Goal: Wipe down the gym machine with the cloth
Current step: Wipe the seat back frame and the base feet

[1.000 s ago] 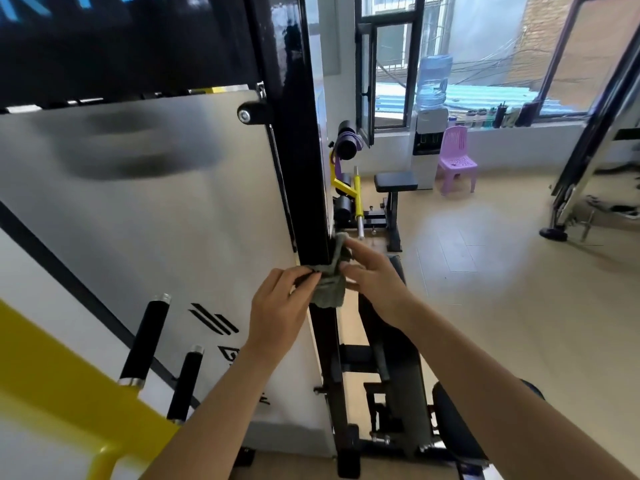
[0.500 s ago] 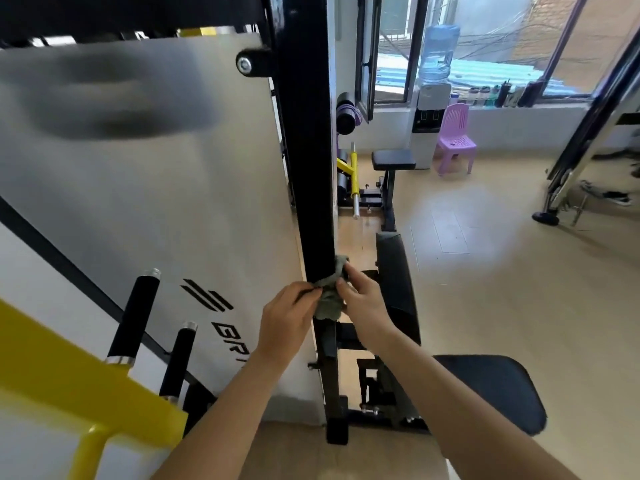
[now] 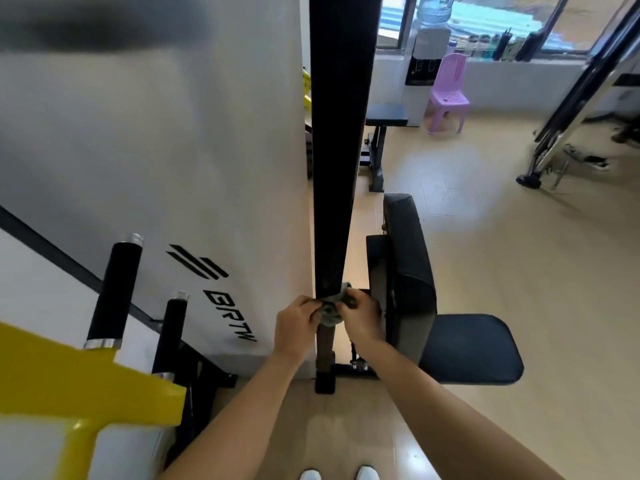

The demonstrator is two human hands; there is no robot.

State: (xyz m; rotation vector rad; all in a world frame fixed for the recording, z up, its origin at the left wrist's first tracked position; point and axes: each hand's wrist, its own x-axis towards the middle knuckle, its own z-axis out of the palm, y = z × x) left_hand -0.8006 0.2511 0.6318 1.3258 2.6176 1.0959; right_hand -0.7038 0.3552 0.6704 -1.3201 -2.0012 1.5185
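Low on the black post [image 3: 334, 168]: grey cloth [image 3: 331, 309] wrapped around it.
Left hand [image 3: 298, 322]: grips cloth, left of post.
Right hand [image 3: 360, 318]: grips cloth, right of post.

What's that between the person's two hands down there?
In the head view, a grey cloth lies there, gripped by the left hand and right hand and bunched against the machine's black upright post.

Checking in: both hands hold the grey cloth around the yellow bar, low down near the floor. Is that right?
Not quite. In the head view the left hand and right hand hold the grey cloth around the black upright post, low down near the floor; the yellow bar lies off to the left, untouched.
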